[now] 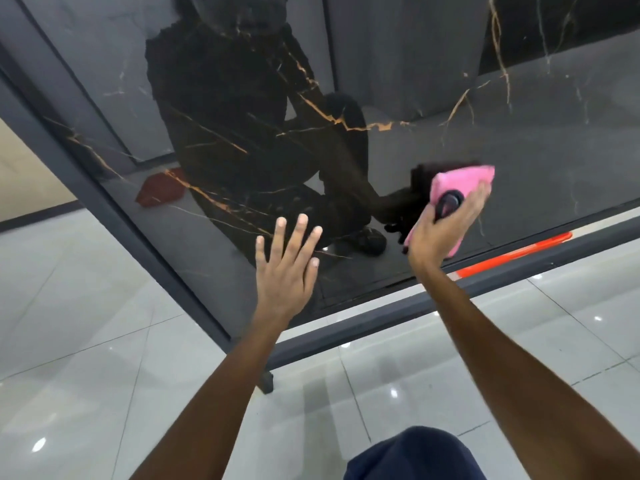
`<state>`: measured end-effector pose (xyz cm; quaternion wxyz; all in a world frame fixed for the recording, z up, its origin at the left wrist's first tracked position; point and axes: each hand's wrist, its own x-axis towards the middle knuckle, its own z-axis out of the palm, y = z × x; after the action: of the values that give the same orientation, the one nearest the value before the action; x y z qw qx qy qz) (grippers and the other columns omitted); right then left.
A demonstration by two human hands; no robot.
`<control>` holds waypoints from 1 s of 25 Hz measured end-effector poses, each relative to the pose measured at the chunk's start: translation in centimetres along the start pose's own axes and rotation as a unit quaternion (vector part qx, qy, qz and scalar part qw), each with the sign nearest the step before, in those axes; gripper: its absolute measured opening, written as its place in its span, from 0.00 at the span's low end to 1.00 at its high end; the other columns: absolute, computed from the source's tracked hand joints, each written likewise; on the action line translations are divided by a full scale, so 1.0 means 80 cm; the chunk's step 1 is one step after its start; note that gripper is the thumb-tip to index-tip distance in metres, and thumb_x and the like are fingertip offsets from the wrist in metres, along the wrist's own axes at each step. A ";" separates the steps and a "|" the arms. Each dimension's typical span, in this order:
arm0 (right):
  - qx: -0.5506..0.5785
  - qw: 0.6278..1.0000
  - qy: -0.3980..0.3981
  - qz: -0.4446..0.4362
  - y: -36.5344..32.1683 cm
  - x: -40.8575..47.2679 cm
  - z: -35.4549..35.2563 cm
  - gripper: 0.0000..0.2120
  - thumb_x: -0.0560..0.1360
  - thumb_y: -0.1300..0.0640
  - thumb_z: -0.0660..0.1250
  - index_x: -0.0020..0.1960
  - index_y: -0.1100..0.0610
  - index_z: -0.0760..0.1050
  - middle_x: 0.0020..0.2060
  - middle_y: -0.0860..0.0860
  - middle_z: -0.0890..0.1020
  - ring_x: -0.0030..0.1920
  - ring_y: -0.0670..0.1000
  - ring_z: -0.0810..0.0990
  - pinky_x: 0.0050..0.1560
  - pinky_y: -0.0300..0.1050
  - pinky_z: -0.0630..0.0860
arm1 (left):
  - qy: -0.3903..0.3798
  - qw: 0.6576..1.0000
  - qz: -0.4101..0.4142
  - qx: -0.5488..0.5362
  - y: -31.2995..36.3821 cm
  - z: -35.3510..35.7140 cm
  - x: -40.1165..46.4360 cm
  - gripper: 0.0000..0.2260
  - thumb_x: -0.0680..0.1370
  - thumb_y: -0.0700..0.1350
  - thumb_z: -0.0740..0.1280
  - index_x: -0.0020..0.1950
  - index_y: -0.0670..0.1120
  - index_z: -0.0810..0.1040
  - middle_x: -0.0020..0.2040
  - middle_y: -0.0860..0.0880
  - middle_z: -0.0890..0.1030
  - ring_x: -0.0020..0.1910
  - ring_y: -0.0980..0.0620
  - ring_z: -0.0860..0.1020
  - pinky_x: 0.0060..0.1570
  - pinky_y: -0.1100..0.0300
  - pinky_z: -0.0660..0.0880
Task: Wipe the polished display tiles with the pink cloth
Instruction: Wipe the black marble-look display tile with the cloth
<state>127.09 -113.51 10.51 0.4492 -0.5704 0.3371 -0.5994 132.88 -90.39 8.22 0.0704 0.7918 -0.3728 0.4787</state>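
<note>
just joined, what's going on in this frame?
A person is cleaning a glossy black tile with gold veins, set in a dark metal frame. The right hand presses a folded pink cloth against the tile's lower part, with a small black object held between hand and cloth. The left hand is spread open with straight fingers near the tile's lower edge; contact is unclear. The person's reflection shows in the tile. The floor is pale and shiny.
</note>
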 end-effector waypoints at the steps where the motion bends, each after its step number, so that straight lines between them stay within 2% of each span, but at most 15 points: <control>1: 0.032 0.989 0.033 0.138 0.001 -0.027 0.004 0.32 0.77 0.68 0.62 0.76 0.67 0.51 0.74 0.66 0.56 0.75 0.62 0.56 0.74 0.48 0.53 | 0.007 1.000 -0.005 0.017 -0.001 0.013 -0.001 0.26 0.82 0.51 0.54 0.79 0.53 0.53 0.80 0.55 0.42 0.79 0.51 0.41 0.74 0.47 0.39; 2: 0.051 0.967 0.023 0.247 0.002 -0.067 0.006 0.32 0.78 0.67 0.62 0.76 0.67 0.48 0.73 0.68 0.57 0.74 0.63 0.59 0.72 0.46 0.55 | 0.020 0.999 -0.012 0.040 -0.003 0.026 -0.003 0.26 0.83 0.51 0.52 0.80 0.53 0.49 0.80 0.54 0.42 0.79 0.50 0.41 0.75 0.46 0.39; 3: 0.065 0.948 -0.020 0.310 0.005 -0.114 0.009 0.33 0.79 0.65 0.62 0.76 0.66 0.46 0.73 0.68 0.58 0.73 0.64 0.60 0.71 0.46 0.56 | 0.038 0.997 -0.016 0.064 -0.005 0.036 -0.006 0.25 0.84 0.52 0.50 0.80 0.52 0.47 0.80 0.53 0.42 0.79 0.50 0.41 0.74 0.45 0.39; 5: 0.053 0.930 -0.155 0.329 0.010 -0.200 0.015 0.37 0.79 0.62 0.63 0.77 0.63 0.41 0.74 0.64 0.56 0.73 0.63 0.60 0.72 0.49 0.59 | 0.055 0.995 -0.014 0.086 -0.007 0.050 -0.009 0.25 0.84 0.52 0.49 0.80 0.52 0.46 0.80 0.52 0.42 0.79 0.49 0.41 0.74 0.44 0.39; 6: 0.020 0.929 -0.190 0.316 0.016 -0.207 0.015 0.38 0.79 0.61 0.63 0.78 0.62 0.41 0.74 0.64 0.55 0.72 0.63 0.62 0.72 0.48 0.60 | 0.055 0.995 -0.009 0.079 -0.005 0.052 -0.009 0.25 0.84 0.52 0.49 0.80 0.52 0.47 0.80 0.52 0.42 0.79 0.48 0.41 0.74 0.43 0.40; 7: -0.015 0.935 -0.175 0.309 0.026 -0.183 0.011 0.37 0.79 0.62 0.63 0.78 0.62 0.41 0.72 0.65 0.56 0.70 0.62 0.64 0.69 0.45 0.62 | 0.053 0.996 -0.004 0.072 -0.004 0.051 -0.009 0.25 0.84 0.51 0.50 0.80 0.51 0.46 0.80 0.52 0.42 0.79 0.48 0.40 0.74 0.43 0.40; 10: -0.031 0.956 -0.017 0.290 0.083 -0.028 -0.009 0.33 0.79 0.64 0.61 0.78 0.61 0.48 0.68 0.66 0.61 0.65 0.63 0.69 0.60 0.36 0.63 | 0.058 0.996 -0.006 0.073 -0.004 0.053 -0.011 0.25 0.85 0.51 0.49 0.81 0.51 0.45 0.80 0.52 0.41 0.79 0.48 0.39 0.74 0.43 0.38; 12: -0.042 0.948 0.035 0.313 0.105 0.030 -0.014 0.32 0.79 0.63 0.61 0.78 0.62 0.50 0.68 0.65 0.63 0.67 0.63 0.68 0.63 0.39 0.63 | 0.061 0.994 -0.005 0.087 -0.002 0.054 -0.008 0.25 0.85 0.51 0.49 0.81 0.51 0.44 0.80 0.52 0.40 0.79 0.48 0.39 0.74 0.44 0.38; 13: -0.033 0.950 0.045 0.307 0.097 0.019 -0.013 0.32 0.79 0.63 0.61 0.78 0.63 0.49 0.69 0.65 0.63 0.69 0.63 0.67 0.66 0.41 0.62 | 0.056 0.994 -0.007 0.089 -0.003 0.053 -0.006 0.25 0.85 0.51 0.49 0.81 0.51 0.44 0.80 0.52 0.40 0.79 0.48 0.39 0.74 0.44 0.38; 15: -0.011 0.966 0.002 0.257 0.059 -0.064 0.003 0.34 0.78 0.65 0.62 0.77 0.64 0.46 0.74 0.65 0.57 0.73 0.64 0.60 0.71 0.42 0.57 | 0.058 0.994 -0.013 0.088 -0.004 0.052 -0.010 0.25 0.85 0.52 0.48 0.81 0.51 0.44 0.80 0.52 0.40 0.78 0.48 0.38 0.74 0.44 0.38; 18: -0.006 0.972 -0.124 0.199 0.010 -0.163 0.014 0.38 0.78 0.63 0.65 0.78 0.60 0.43 0.78 0.57 0.49 0.76 0.60 0.54 0.75 0.53 0.58 | 0.064 0.994 -0.011 0.089 -0.005 0.056 -0.012 0.25 0.85 0.51 0.48 0.81 0.51 0.45 0.80 0.52 0.40 0.78 0.48 0.38 0.74 0.44 0.37; 19: -0.009 0.977 -0.129 0.168 0.017 -0.144 0.012 0.37 0.77 0.64 0.65 0.78 0.61 0.45 0.78 0.58 0.50 0.77 0.60 0.53 0.75 0.53 0.56 | 0.064 0.994 -0.006 0.089 -0.004 0.057 -0.010 0.25 0.85 0.51 0.48 0.81 0.51 0.45 0.80 0.52 0.40 0.79 0.48 0.39 0.74 0.44 0.37; 22: -0.037 0.995 -0.035 0.082 0.063 0.005 -0.011 0.34 0.73 0.66 0.62 0.76 0.68 0.53 0.75 0.64 0.55 0.76 0.63 0.54 0.75 0.44 0.46 | 0.033 0.997 -0.036 0.060 0.003 0.042 0.000 0.23 0.85 0.51 0.48 0.80 0.52 0.48 0.80 0.53 0.43 0.79 0.50 0.39 0.74 0.46 0.38; 25: -0.023 0.994 -0.020 0.101 0.042 0.094 -0.026 0.34 0.72 0.69 0.59 0.76 0.66 0.53 0.76 0.64 0.55 0.76 0.62 0.53 0.77 0.51 0.48 | 0.029 0.994 -0.087 -0.057 0.027 0.007 0.018 0.19 0.83 0.49 0.51 0.74 0.52 0.64 0.77 0.51 0.58 0.78 0.51 0.50 0.73 0.47 0.41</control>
<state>125.97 -121.89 10.03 0.5006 -0.5558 0.3974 -0.5316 132.23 -92.93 8.57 0.1681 0.8017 -0.3269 0.4713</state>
